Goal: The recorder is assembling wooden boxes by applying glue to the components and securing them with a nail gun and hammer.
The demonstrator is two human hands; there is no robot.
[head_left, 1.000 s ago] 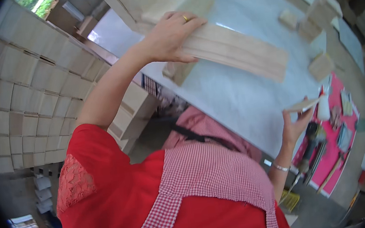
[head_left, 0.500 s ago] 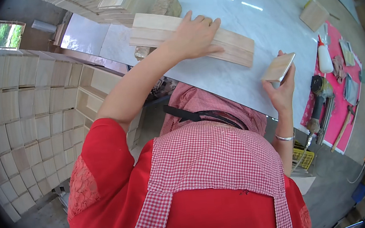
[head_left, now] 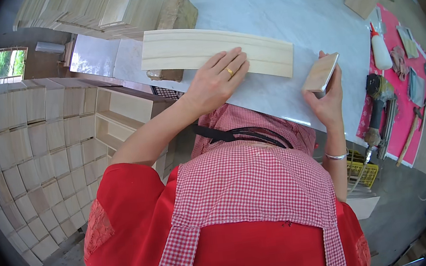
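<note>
While flat on the long pale wooden board point(head_left: 217, 53) at the near edge of the white table point(head_left: 272, 5), left hand point(head_left: 216, 82) spread open, pressing, gripping nothing; right hand point(head_left: 329, 100) closed around small wooden block point(head_left: 320, 73), raised just off the board's right end. Likely mid-fitting; next called for aligning block to board end, board pinned

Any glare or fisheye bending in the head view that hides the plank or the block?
Head view: bright streaks of glare lie on the pale tabletop, clear of the long plank under the left hand; the plank's edges bow from fisheye; black corners crop the rim; the right hand's small block looks sharp.
</note>
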